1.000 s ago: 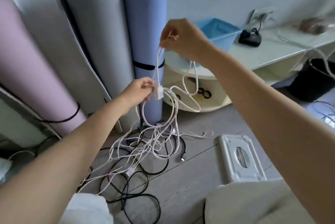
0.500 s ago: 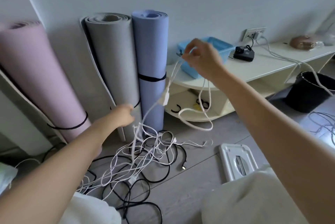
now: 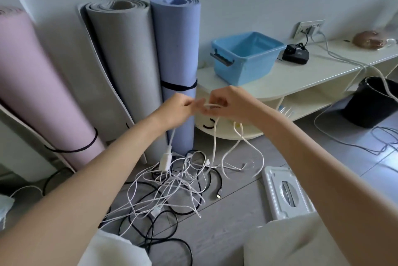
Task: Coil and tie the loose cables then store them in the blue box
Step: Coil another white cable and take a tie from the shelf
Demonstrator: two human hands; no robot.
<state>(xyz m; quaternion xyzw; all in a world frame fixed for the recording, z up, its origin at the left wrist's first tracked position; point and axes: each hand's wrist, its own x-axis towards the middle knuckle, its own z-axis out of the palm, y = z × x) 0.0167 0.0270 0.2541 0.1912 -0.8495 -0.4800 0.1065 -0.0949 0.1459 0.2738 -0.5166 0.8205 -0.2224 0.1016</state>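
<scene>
A tangle of white and black cables [image 3: 172, 184] lies on the grey floor. My left hand [image 3: 176, 108] and my right hand [image 3: 224, 102] meet above it, both pinching one white cable [image 3: 214, 136] that hangs in loops to the pile. A white adapter block [image 3: 165, 161] dangles on the strand below my left hand. The blue box [image 3: 245, 59] stands open on the cream shelf unit [image 3: 301, 80], behind my hands, with nothing showing inside it.
Pink [image 3: 36, 84], grey [image 3: 125, 67] and blue [image 3: 176, 50] rolled mats lean on the wall at left. A white plastic stool [image 3: 286, 192] sits on the floor at right. A black bin [image 3: 374, 102] and more cables lie far right. A black charger [image 3: 296, 53] rests on the shelf.
My right hand has come down from near the blue box to meet my left hand, which rose toward it. The cable's loops and adapter block now hang lower.
</scene>
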